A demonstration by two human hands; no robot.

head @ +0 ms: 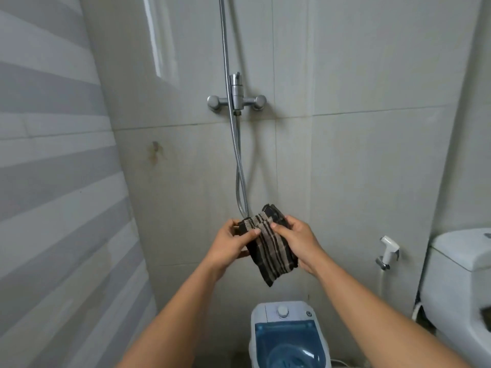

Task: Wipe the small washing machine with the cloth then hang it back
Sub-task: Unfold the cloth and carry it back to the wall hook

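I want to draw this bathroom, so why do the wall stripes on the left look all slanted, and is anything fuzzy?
Head view: its wide-angle lens fans the striped wall outward near the edge; the toilet at the right edge looks smeared; the cloth held by both hands is fairly sharp; soft light throws a faint hose shadow on the tiles.

Both my hands, left hand (230,244) and right hand (297,241), pinch the folded striped cloth (271,251) before the shower hose (240,166), above the small washing machine (288,334).
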